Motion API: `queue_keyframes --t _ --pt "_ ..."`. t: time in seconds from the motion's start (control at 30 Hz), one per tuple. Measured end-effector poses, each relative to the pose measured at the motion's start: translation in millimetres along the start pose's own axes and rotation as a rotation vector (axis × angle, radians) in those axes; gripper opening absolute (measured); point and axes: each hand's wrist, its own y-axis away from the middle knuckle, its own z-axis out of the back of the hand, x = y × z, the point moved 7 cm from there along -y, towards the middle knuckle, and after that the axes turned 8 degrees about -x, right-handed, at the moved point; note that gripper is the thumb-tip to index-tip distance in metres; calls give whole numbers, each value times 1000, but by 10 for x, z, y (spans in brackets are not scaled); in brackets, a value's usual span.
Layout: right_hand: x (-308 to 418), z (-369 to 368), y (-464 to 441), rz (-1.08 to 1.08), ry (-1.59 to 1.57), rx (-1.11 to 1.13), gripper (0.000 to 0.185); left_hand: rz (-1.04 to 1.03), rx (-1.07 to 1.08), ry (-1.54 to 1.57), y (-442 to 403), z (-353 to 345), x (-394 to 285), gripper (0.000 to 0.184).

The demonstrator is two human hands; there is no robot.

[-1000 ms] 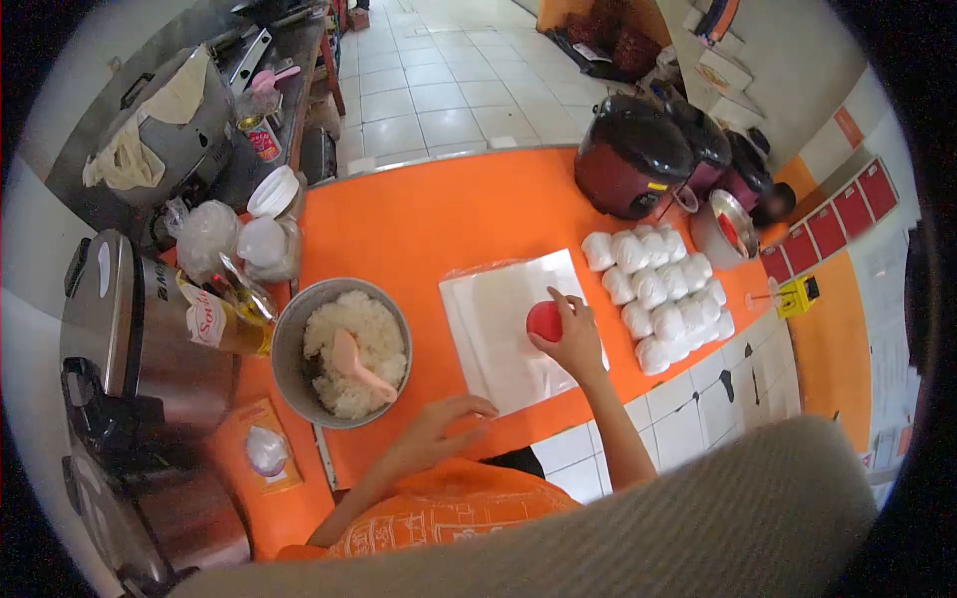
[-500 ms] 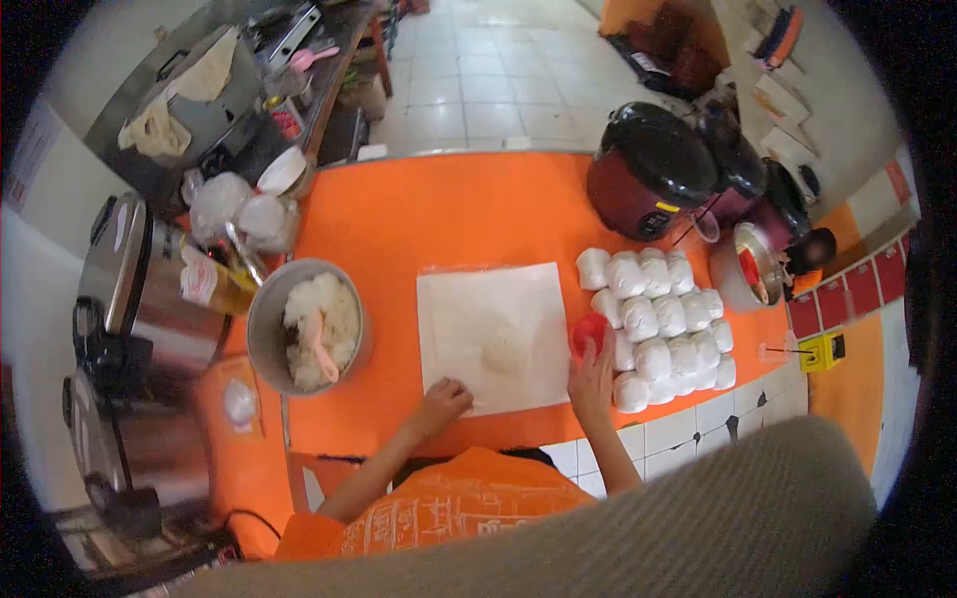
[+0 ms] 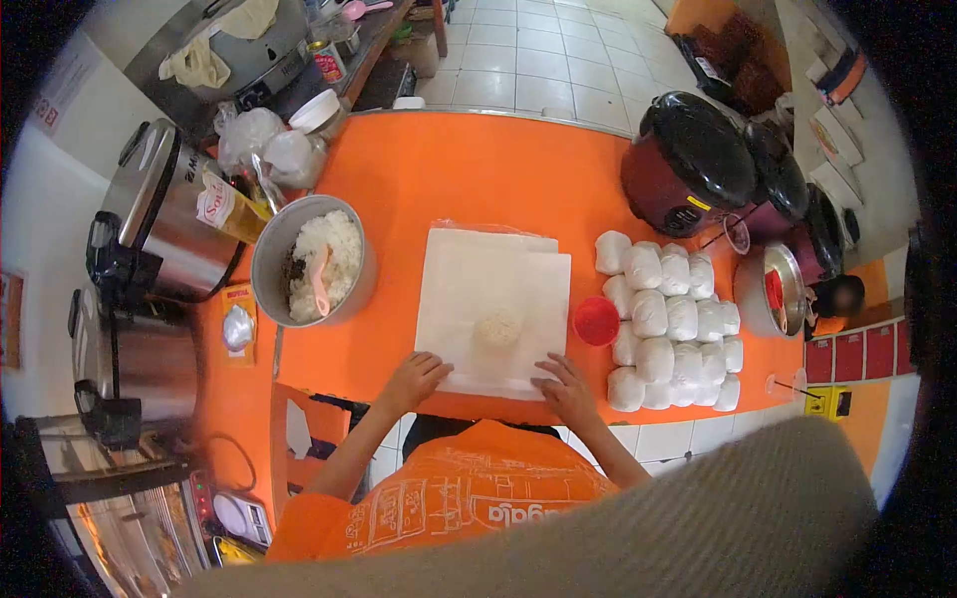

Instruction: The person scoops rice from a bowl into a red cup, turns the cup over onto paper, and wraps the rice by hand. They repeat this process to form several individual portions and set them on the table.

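White paper sheets point(image 3: 459, 279) lie stacked on the orange table, with a round mound of rice point(image 3: 496, 329) on the top sheet. My left hand point(image 3: 419, 379) rests at the lower left corner of the paper, fingers close to its edge. At the lower right corner my right hand point(image 3: 566, 387) has its fingers apart, touching the edge and holding nothing else visible. A red cup point(image 3: 596, 321) stands just right of the paper. Further right, several white wrapped bundles point(image 3: 653, 359) are piled in rows.
On the left stands a metal pot point(image 3: 267, 267) of rice with a pink spoon point(image 3: 319, 281). Dark red rice cookers point(image 3: 670, 184) and a metal bowl point(image 3: 753, 291) are at the right. Steel cookers point(image 3: 189, 209) and an oil pouch point(image 3: 234, 209) sit left. The orange table point(image 3: 449, 159) extends behind the paper.
The red cup has left my right hand and stands beside the paper. A rice mound now shows on the sheet. Both hands have come to the paper's near corners, and the view has shifted.
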Motion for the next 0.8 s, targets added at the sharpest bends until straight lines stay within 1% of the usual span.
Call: queue_keyframes --t 0.07,0.17,0.27,0.37,0.4,0.47,0.57,0.67,0.77,0.8 --pt "78 -18 46 9 -122 100 12 58 23 27 118 158 -80 28" --pt "79 64 -59 -122 -358 35 7 323 -103 242 312 232 98 28" --pt "-247 -133 -158 -611 -762 52 14 876 -330 627 351 117 394 30" --pt "-534 -349 -172 -834 -700 41 23 1028 -479 801 241 -30 589 36" --pt "-577 -387 -173 -791 -549 85 25 1041 -369 615 219 -48 616 37" --pt "-605 -428 -173 -706 -250 170 28 1046 -146 241 65 114 515 38" --pt "-595 -443 -90 -729 -191 90 30 960 78 24 8 57 500 43" --pt "-564 -298 36 -729 -293 -257 28 669 -24 -135 -163 150 381 48" --pt "-575 -271 260 -779 -311 34 28 346 -61 194 -457 46 100 56" --pt "-482 -198 292 -677 -297 42 28 321 -12 208 -514 -8 37 58"
